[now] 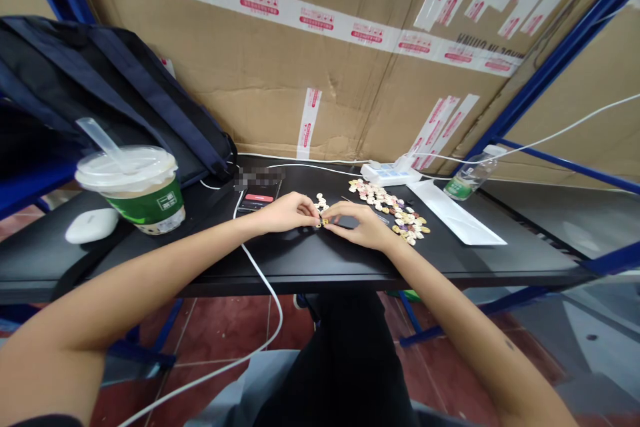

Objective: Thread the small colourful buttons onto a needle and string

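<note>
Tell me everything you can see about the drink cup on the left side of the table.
The drink cup looks like clear plastic, with a see-through lid and a translucent straw slanting up to the left. A green band with a small white mark wraps it; pale brown drink shows above, and dark bits lower down. It stands upright on the black table, in front of the backpack and beside a white case. Neither the left hand nor the right hand touches it.
</note>
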The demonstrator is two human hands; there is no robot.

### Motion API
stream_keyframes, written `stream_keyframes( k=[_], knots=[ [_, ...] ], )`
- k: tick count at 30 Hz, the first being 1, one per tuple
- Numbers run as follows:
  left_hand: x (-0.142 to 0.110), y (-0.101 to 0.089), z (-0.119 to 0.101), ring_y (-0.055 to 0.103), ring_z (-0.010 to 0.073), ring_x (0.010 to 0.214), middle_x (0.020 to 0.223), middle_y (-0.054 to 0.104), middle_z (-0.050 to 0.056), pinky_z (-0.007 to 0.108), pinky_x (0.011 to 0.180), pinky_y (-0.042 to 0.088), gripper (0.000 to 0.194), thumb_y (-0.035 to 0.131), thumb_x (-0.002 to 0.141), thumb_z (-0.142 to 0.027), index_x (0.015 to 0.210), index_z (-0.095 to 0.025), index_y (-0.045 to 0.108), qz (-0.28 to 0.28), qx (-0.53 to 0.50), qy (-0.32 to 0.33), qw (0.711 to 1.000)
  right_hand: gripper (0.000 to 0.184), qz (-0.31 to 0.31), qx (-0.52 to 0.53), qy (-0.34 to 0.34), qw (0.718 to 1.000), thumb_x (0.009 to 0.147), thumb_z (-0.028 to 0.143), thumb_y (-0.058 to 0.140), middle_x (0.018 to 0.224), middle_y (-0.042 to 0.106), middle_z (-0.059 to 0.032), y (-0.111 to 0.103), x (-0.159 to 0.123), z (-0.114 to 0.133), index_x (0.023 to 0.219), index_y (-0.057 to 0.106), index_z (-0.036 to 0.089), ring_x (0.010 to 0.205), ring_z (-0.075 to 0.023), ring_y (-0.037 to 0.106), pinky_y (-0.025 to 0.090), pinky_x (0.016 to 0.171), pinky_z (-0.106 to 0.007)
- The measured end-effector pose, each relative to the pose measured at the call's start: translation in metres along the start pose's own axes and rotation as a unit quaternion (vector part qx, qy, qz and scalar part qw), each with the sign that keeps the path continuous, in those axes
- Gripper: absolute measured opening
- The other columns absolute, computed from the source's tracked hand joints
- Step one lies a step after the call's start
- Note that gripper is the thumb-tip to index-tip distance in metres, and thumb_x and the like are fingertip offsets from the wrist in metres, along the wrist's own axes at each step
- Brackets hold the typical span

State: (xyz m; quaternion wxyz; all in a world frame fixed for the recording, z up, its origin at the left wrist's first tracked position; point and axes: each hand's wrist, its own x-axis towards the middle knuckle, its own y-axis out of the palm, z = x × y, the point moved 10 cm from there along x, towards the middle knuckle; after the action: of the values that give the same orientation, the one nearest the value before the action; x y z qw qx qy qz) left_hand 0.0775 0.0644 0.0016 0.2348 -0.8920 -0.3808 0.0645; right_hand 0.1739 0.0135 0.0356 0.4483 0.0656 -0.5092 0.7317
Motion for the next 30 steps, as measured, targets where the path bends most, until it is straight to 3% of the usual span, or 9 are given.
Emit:
stream_keyframes(
  k=[23,30],
  knots=[
    [-0.0007,-0.0012,0.0005,0.070,0.0158,0.081,0.088,0.076,0.008,0.028,0.081,0.052,0.019,0.072,0.074,-0.022,0.090,-0.011,0.072,-0.013,-0.029,-0.005,0.999,0.015,-0.015,0.008,-0.010,1.000,0.089,0.025,0.063,0.100,0.073,-0.0054,-0.0039,0.0010,0.0093,0.102,0.071,0.023,0.090,-0.0188,0.067,0.057,0.084,-0.037],
    [-0.0008,0.0009,-0.0014,0.064,0.0126,0.067,0.082,0.073,0.008,0.027,0.072,0.052,0.021,0.073,0.075,-0.026,0.089,-0.009,0.072,-0.014,-0.065,-0.005,0.998,0.013,-0.020,0.008,-0.008,1.000,0.088,0.026,0.066,0.099,0.074,-0.0053,-0.0050,-0.0003,0.0059,0.099,0.072,0.022,0.089,-0.0185,0.069,0.057,0.084,-0.036]
  ],
)
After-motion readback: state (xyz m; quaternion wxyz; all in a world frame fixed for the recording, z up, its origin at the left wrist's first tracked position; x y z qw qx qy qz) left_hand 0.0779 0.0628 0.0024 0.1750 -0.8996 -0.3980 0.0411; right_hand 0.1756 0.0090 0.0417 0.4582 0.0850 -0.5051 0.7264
